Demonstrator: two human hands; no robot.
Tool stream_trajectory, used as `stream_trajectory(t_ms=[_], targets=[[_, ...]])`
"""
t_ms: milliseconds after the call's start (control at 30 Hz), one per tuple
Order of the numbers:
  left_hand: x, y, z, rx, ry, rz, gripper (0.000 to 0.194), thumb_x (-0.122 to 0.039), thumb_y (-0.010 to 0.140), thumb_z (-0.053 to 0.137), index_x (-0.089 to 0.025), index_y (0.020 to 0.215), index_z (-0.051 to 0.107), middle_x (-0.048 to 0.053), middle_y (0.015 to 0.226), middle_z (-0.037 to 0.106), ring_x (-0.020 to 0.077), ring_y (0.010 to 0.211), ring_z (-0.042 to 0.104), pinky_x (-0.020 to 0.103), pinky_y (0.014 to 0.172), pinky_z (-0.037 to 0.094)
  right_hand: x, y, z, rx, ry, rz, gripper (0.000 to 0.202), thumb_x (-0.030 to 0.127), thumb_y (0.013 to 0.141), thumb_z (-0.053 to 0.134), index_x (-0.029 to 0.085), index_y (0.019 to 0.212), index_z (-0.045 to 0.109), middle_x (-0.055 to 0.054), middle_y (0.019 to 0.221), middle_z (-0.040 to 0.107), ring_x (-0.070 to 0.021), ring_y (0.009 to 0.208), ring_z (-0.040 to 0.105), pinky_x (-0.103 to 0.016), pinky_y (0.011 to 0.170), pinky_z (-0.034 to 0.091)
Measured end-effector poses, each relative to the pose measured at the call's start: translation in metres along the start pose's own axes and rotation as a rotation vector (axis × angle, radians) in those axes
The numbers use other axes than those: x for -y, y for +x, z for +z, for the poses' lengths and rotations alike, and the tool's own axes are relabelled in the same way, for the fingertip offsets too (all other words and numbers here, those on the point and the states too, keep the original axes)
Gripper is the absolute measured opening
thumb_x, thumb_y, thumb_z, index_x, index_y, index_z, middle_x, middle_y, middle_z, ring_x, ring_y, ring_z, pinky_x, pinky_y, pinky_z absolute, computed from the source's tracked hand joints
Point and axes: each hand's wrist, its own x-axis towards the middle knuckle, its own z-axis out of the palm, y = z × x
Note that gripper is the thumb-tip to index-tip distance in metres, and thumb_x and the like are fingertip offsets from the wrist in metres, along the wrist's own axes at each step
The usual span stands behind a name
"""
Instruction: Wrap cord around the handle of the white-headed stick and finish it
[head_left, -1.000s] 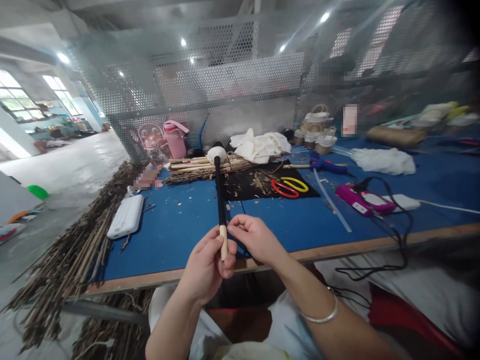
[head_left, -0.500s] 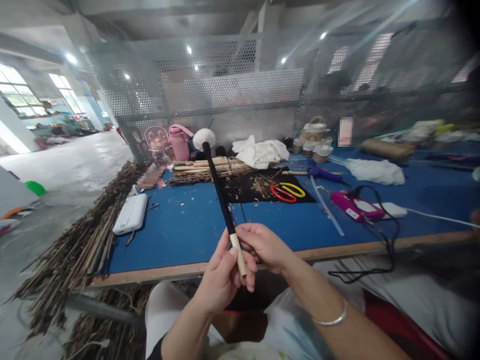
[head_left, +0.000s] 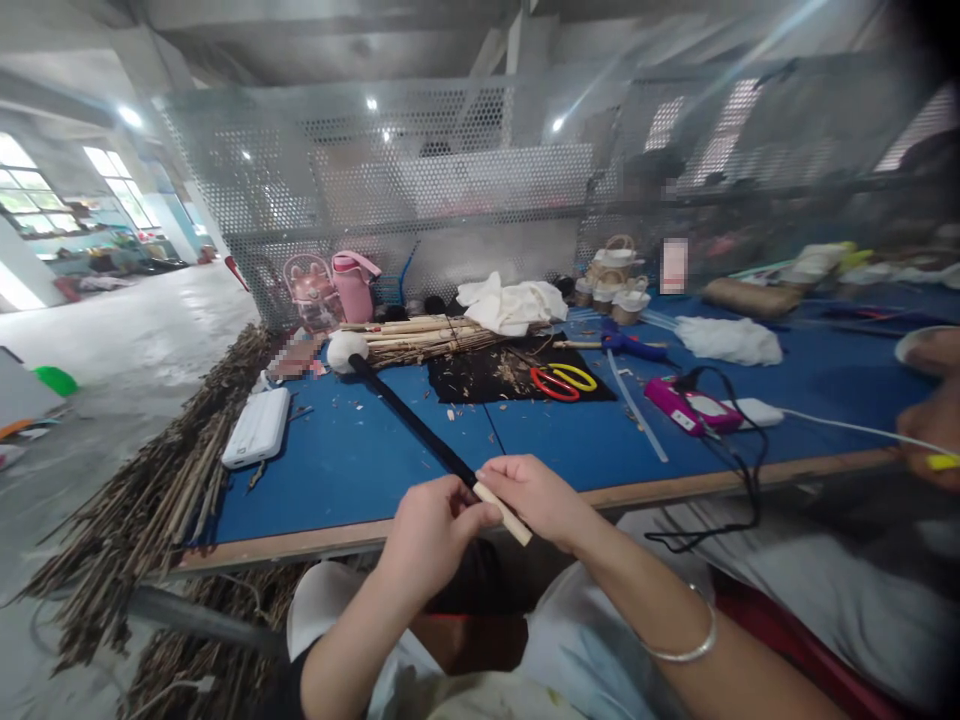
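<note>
Both my hands are closed around one long stick [head_left: 420, 430] near the table's front edge. It has a round white head [head_left: 347, 352], a shaft covered in black, and a pale bare end [head_left: 504, 515]. My left hand [head_left: 435, 525] grips it from the left, its thumb lying by the pale end. From the right, my right hand [head_left: 534, 495] pinches it where the black covering meets the pale part. Some of my fingers are hidden behind the stick. The white head hangs over the table to the far left.
On the blue table [head_left: 352, 480] lie scissors [head_left: 562, 380] on a black cloth [head_left: 480, 375], a bundle of sticks [head_left: 420, 338], a white power bank [head_left: 257, 427], a blue glue gun [head_left: 630, 343] and a purple device [head_left: 686, 408]. Another person's arm [head_left: 934, 420] is at the right edge.
The stick has swung: its white head moved left and down, and the pale end moved right. My left hand has turned over it, hiding more of its fingers. Another person's arm has appeared at right.
</note>
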Motion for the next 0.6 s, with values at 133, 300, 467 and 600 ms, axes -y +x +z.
stream_trajectory(t_ms=[133,300,467,600], targets=[[-0.001,0.018,-0.014,-0.309,0.345,0.319,0.046,-0.054,0.059,0.071,-0.018,0.083,0.059,0.008,0.090,0.059,0.0248,0.089,0.052,0.032,0.075,0.039,0.001,0.001,-0.006,-0.045,0.031,0.026,0.036,0.047,0.075,0.056,0.017,0.057,0.047,0.005,0.048,0.041,-0.0067,0.044,0.031,-0.021,0.042,0.023],[0.000,0.049,-0.025,-0.123,0.547,0.625,0.052,-0.059,0.060,0.069,-0.020,0.094,0.064,0.011,0.094,0.061,0.0304,0.099,0.051,0.044,0.094,0.027,0.003,0.002,-0.014,-0.006,0.104,0.060,0.035,0.048,0.069,0.063,0.016,0.062,0.053,0.004,0.049,0.047,-0.0069,0.044,0.034,-0.021,0.043,0.023],[-0.009,0.071,-0.035,0.128,0.491,0.677,0.038,-0.056,0.058,0.072,-0.020,0.055,0.059,0.004,0.052,0.050,0.0207,0.062,0.051,0.030,0.069,0.034,-0.002,0.001,-0.021,0.162,0.378,0.063,0.042,0.054,0.067,0.065,0.016,0.062,0.049,0.005,0.049,0.045,-0.0051,0.042,0.030,-0.021,0.041,0.020],[-0.051,0.067,-0.051,0.101,0.345,0.699,0.029,-0.047,0.062,0.072,-0.021,0.074,0.068,0.005,0.061,0.060,0.0191,0.063,0.054,0.026,0.065,0.035,-0.004,0.005,-0.031,0.078,0.454,-0.137,0.038,0.048,0.064,0.071,0.017,0.073,0.052,0.007,0.053,0.040,-0.0050,0.044,0.026,-0.021,0.042,0.018]])
